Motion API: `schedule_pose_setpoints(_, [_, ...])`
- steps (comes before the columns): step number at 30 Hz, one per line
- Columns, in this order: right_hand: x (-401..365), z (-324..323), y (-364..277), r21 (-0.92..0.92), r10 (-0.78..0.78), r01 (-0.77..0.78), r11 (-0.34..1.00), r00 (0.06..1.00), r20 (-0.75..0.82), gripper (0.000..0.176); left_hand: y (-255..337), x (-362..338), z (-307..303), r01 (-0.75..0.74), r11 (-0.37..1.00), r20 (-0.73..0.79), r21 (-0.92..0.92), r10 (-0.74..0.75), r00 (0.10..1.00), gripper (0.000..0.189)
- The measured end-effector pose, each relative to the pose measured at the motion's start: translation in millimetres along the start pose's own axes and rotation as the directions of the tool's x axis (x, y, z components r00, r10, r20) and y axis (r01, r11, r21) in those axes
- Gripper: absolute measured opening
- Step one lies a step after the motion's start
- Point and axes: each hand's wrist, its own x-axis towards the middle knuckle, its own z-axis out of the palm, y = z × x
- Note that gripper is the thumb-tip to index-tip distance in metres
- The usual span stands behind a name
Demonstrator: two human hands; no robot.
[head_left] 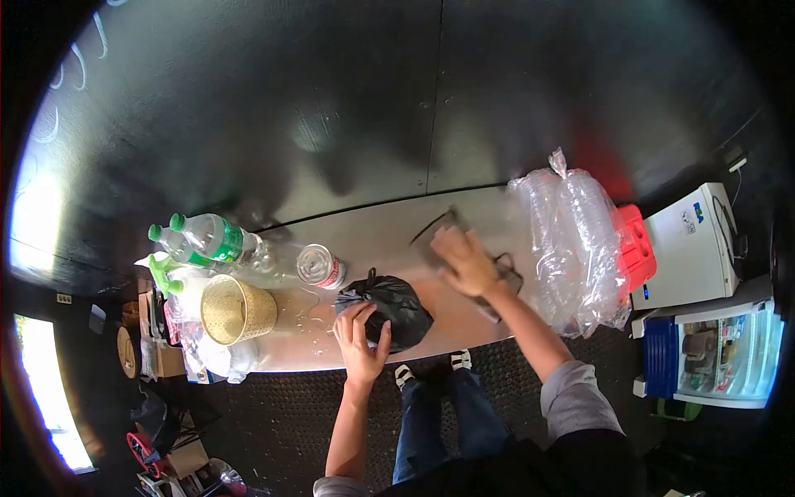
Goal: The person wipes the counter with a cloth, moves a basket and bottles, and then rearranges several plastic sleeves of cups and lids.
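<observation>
A knotted black plastic bag, bulging with contents that stay hidden, sits near the front edge of the table. My left hand lies on its left side, thumb and fingers apart against the plastic. To the right, my right hand is blurred by motion over the table, its fingers looking spread. Under and around that hand is a dark, thin item with loop-like or strap-like parts, mostly covered. Left of the bag, a large tin can with a red and white label stands on the table.
A woven basket, green-capped plastic bottles and a green spray bottle fill the table's left end. Inflated clear plastic packaging and a red container occupy the right. A small white fridge stands beyond; a dark wall runs behind.
</observation>
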Motion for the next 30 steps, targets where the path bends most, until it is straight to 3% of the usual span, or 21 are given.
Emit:
schedule_pose_setpoints(1, [-1, 3, 23, -0.075, 0.231, -0.248, 0.966, 0.956, -0.182, 0.062, 0, -2, -4, 0.021, 0.999, -0.052, 0.032, -0.02, 0.998, 0.047])
schedule_pose_setpoints(2, [5, 8, 37, -0.101, 0.422, -0.487, 0.867, 0.828, -0.369, 0.063, -2, -5, -8, 0.044, 0.997, -0.107, 0.064, -0.037, 0.994, 0.052])
schedule_pose_setpoints(3, [19, 12, 40, -0.094, 0.424, -0.487, 0.869, 0.827, -0.369, 0.063, -7, -9, -11, 0.071, 0.996, -0.104, 0.062, -0.064, 0.993, 0.069])
schedule_pose_setpoints(5, [47, 25, 33, -0.084, 0.715, -0.851, 0.518, 0.485, -0.504, 0.062, -5, -13, -15, 0.097, 0.99, -0.062, 0.1, -0.091, 0.994, 0.075])
schedule_pose_setpoints(7, [69, 22, -19, -0.208, 0.528, -0.603, 0.77, 0.785, -0.324, 0.059, -8, -19, -14, 0.113, 0.985, 0.006, 0.131, -0.115, 0.993, 0.086])
schedule_pose_setpoints(8, [78, 38, -41, -0.273, 0.317, -0.372, 0.887, 0.922, -0.223, 0.058, -13, -21, -9, 0.118, 0.984, 0.004, 0.133, -0.12, 0.993, 0.086])
schedule_pose_setpoints(9, [80, 48, -56, -0.311, 0.083, -0.114, 0.944, 0.99, -0.11, 0.056, -19, -22, -3, 0.147, 0.979, 0.009, 0.139, -0.149, 0.989, 0.086])
schedule_pose_setpoints(10, [75, 46, -60, -0.309, 0.084, -0.114, 0.944, 0.991, -0.109, 0.056, -19, -21, -2, 0.172, 0.974, 0.015, 0.147, -0.176, 0.984, 0.086])
schedule_pose_setpoints(12, [66, 37, -64, 0.002, -0.008, 0.008, 1.0, 0.992, -0.129, 0.054, -21, -12, -1, 0.181, 0.964, -0.033, 0.193, -0.178, 0.983, 0.077])
schedule_pose_setpoints(14, [39, 22, -51, -0.074, 0.093, -0.11, 0.991, 0.976, -0.194, 0.054, -28, -4, 0, 0.22, 0.931, 0.039, 0.291, -0.242, 0.97, 0.065])
schedule_pose_setpoints(15, [23, 15, -41, -0.092, 0.16, -0.184, 0.979, 0.962, -0.222, 0.054, -25, 3, 0, 0.175, 0.927, 0.003, 0.332, -0.187, 0.982, 0.045])
schedule_pose_setpoints(18, [-28, 2, -20, -0.102, 0.356, -0.386, 0.917, 0.906, -0.229, 0.054, -41, 13, 3, 0.173, 0.948, 0.027, 0.267, -0.187, 0.982, 0.029])
schedule_pose_setpoints(19, [-40, 2, -19, -0.109, 0.399, -0.429, 0.897, 0.891, -0.219, 0.054, -45, 17, 5, 0.094, 0.957, -0.025, 0.274, -0.09, 0.996, 0.018])
schedule_pose_setpoints(24, [-55, 5, -24, -0.123, 0.437, -0.472, 0.873, 0.869, -0.231, 0.054, -27, 26, -8, 0.081, 0.978, -0.002, 0.191, -0.082, 0.997, 0.013])
schedule_pose_setpoints(26, [-55, 3, -27, -0.129, 0.433, -0.473, 0.872, 0.866, -0.251, 0.054, -8, 27, -20, 0.103, 0.994, 0.03, 0.033, -0.104, 0.994, 0.011])
schedule_pose_setpoints(28, [-55, 4, -26, -0.135, 0.427, -0.47, 0.872, 0.866, -0.261, 0.054, 6, 41, -35, 0.033, 0.999, -0.051, -0.03, -0.034, 0.998, 0.009])
schedule_pose_setpoints(30, [-55, 5, -25, -0.141, 0.419, -0.466, 0.874, 0.868, -0.268, 0.054, 11, 65, -56, 0.019, 0.979, -0.261, -0.201, -0.073, 0.963, 0.009])
